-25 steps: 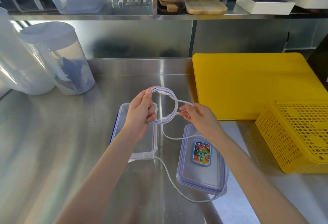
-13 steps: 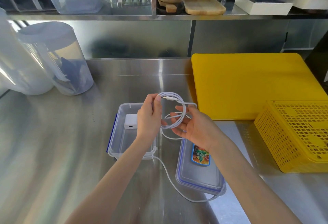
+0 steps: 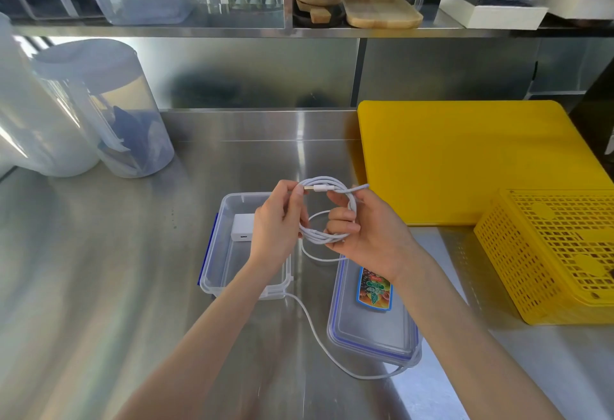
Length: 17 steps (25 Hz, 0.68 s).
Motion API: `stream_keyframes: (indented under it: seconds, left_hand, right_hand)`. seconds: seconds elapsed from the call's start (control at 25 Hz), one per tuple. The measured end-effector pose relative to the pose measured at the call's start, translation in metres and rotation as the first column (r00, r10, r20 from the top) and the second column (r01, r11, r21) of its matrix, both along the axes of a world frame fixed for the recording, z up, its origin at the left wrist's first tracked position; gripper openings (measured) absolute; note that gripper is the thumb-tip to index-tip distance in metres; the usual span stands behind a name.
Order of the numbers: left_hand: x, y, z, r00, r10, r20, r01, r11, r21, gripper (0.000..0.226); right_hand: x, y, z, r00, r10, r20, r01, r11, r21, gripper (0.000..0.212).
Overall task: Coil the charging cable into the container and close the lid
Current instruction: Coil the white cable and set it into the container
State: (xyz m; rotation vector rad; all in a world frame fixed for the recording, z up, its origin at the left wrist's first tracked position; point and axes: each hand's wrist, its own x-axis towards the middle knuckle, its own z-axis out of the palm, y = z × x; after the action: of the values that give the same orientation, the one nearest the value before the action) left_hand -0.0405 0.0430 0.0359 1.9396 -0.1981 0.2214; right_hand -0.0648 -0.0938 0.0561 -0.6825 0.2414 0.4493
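Up above the counter, the white charging cable (image 3: 327,212) is wound into a few loops and held in the air between both hands, just over the gap between the open container (image 3: 246,246) and its lid (image 3: 372,323). One plug end lies across the top of the coil, pointing left toward the left thumb. The left hand (image 3: 277,223) pinches the coil's left side, fingers curled around the strands; the right hand (image 3: 365,230) grips the right side, fingers hooked through the ring and closed on the loops. A loose tail drops from the bottom of the coil, runs along the steel counter (image 3: 99,286) past the container's near right corner, curves round the near end of the lid and disappears under its right edge. The clear container sits on the counter with blue clips on its left side, and a small white charger block (image 3: 242,227) rests inside at the far end. Its lid lies flat just to the right, a colourful label (image 3: 374,290) showing through it. Further right are a yellow cutting board (image 3: 465,160) and a yellow perforated basket (image 3: 551,253); at far left stands a clear lidded jar (image 3: 113,110).
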Motion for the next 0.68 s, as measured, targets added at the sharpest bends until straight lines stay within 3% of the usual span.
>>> stream_keyframes:
  seconds: [0.16,0.28,0.36,0.52,0.6,0.68]
  left_hand:
    - [0.000,0.004,0.000,1.000,0.003,-0.007,-0.003,0.999,0.040,0.015]
    - [0.004,0.006,0.001,0.997,0.039,-0.071,-0.040,0.999,-0.020,0.018]
    - [0.005,0.006,0.004,0.978,-0.001,-0.208,-0.046,0.974,-0.221,0.019]
    - [0.004,0.008,0.013,0.872,-0.231,-0.432,-0.125,0.748,-0.652,0.019]
    - [0.004,0.010,0.015,0.795,-0.353,-0.494,-0.183,0.637,-0.749,0.023]
    - [0.005,0.012,0.016,0.745,-0.424,-0.515,-0.164,0.631,-0.758,0.023]
  right_hand:
    - [-0.002,0.001,0.004,0.998,-0.014,0.054,0.016,0.999,-0.039,0.025]
    - [-0.003,0.000,0.004,0.996,-0.016,0.090,0.023,0.997,-0.072,0.021]
    - [-0.004,0.002,0.004,0.992,-0.007,0.130,0.027,0.988,-0.153,0.019]
    - [-0.003,0.000,-0.003,0.990,-0.054,0.133,0.092,0.952,-0.294,0.015]
    - [-0.003,-0.001,-0.006,0.994,-0.038,0.106,0.074,0.933,-0.352,0.014]
    - [-0.004,-0.002,-0.007,0.996,0.009,0.086,0.028,0.907,-0.420,0.013]
